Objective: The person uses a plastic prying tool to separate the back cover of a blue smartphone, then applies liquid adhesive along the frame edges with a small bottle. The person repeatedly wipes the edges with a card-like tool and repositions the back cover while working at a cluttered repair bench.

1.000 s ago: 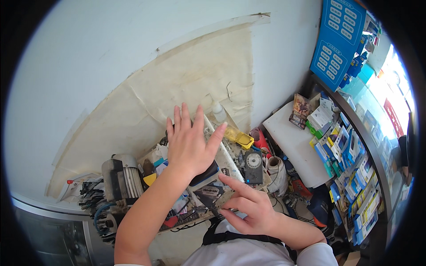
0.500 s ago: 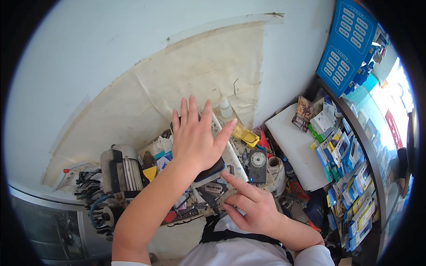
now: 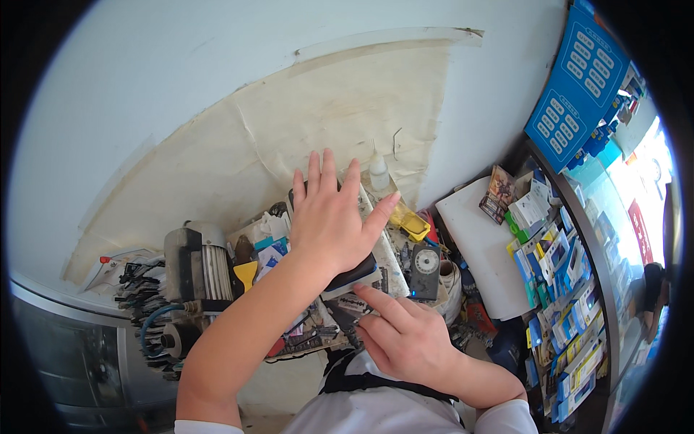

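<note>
My left hand [image 3: 327,221] lies spread over a dark, flat rectangular device [image 3: 350,269], covering most of it. The device sits on a dirty pale board [image 3: 387,266] among small tools and scraps. My right hand [image 3: 400,329] is just below the device's near corner, index finger stretched to its edge, middle finger bent; the thumb is mostly hidden. Beside them are loose razor blades [image 3: 354,307], a grey device [image 3: 424,272] with a round dial, a yellow plastic object [image 3: 410,224] and a white squeeze bottle [image 3: 379,171].
A motor-like machine [image 3: 195,264] and a yellow scraper [image 3: 244,275] stand at the left. At the right are a white board [image 3: 477,253], packaged accessories [image 3: 567,340] in a glass display case [image 3: 604,210] and a blue sign [image 3: 578,87]. A paper-covered wall [image 3: 303,108] rises behind.
The view has shifted, so the wall and bench appear farther right. My left hand stays spread over the device; my right hand's middle finger and thumb have drawn slightly closer together.
</note>
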A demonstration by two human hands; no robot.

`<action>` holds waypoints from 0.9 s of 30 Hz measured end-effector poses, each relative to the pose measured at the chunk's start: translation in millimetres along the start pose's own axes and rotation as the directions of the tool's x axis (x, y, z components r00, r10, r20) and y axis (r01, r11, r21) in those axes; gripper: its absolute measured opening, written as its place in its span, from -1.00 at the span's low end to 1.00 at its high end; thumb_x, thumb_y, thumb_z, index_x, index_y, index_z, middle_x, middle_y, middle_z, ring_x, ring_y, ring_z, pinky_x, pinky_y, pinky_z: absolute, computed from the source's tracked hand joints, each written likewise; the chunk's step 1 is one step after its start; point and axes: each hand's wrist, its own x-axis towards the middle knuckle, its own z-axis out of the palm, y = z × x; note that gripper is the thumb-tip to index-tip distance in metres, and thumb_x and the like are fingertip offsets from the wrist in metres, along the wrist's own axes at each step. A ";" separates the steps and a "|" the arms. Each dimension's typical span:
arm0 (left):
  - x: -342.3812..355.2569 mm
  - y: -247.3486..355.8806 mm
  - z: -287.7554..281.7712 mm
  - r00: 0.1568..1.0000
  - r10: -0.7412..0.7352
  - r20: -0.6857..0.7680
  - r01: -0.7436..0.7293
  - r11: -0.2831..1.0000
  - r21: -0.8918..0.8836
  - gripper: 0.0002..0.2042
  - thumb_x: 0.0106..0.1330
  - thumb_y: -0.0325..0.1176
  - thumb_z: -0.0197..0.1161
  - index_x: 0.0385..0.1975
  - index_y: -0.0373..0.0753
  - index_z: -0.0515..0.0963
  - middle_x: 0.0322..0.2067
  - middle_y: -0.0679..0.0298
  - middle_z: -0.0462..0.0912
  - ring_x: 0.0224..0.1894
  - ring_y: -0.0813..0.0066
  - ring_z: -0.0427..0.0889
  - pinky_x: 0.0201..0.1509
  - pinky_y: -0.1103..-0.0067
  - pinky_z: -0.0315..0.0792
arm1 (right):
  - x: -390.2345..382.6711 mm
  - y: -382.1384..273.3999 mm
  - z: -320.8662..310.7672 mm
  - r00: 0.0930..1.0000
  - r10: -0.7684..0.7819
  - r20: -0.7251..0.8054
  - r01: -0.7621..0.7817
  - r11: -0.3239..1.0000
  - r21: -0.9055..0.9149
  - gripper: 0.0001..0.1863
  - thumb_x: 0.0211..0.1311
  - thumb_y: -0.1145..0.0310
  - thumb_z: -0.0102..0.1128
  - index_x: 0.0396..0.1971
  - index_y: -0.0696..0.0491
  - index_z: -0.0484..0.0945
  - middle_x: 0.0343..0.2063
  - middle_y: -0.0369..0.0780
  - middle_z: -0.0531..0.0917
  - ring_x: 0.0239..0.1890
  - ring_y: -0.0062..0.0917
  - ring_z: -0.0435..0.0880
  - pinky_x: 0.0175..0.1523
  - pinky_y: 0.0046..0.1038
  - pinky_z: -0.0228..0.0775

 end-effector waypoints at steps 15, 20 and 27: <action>-2.0 0.2 4.1 0.997 -0.017 -0.078 0.014 0.999 -0.038 -0.15 0.45 0.36 -0.05 0.39 -0.37 0.38 0.45 -0.34 0.17 0.57 -0.24 0.04 0.62 0.02 -0.15 | 18.4 -3.1 -5.7 0.974 -0.102 0.204 0.120 0.990 -0.076 -0.81 -0.06 0.40 0.26 -0.39 0.10 0.56 0.13 -0.16 0.63 -0.40 -0.50 0.57 -0.38 -0.46 0.49; -3.0 0.1 6.9 0.997 -0.030 -0.072 0.025 0.998 -0.063 -0.20 0.46 0.29 -0.01 0.35 -0.39 0.43 0.45 -0.30 0.21 0.58 -0.18 0.02 0.61 -0.01 -0.18 | 28.5 -4.8 -13.6 0.975 -0.087 0.203 0.110 0.988 -0.107 -0.75 -0.08 0.51 0.46 -0.36 0.11 0.59 -0.02 -0.18 0.69 -0.43 -0.43 0.62 -0.36 -0.40 0.48; -3.5 1.7 5.2 0.996 -0.045 -0.072 0.041 0.998 -0.055 -0.18 0.47 0.33 -0.08 0.39 -0.35 0.39 0.45 -0.29 0.21 0.58 -0.17 0.01 0.62 -0.01 -0.20 | 34.1 -13.7 -13.9 0.959 -0.082 0.272 0.134 0.975 -0.179 -0.76 -0.11 0.51 0.37 -0.37 0.14 0.58 -0.02 -0.15 0.66 -0.43 -0.45 0.61 -0.38 -0.41 0.46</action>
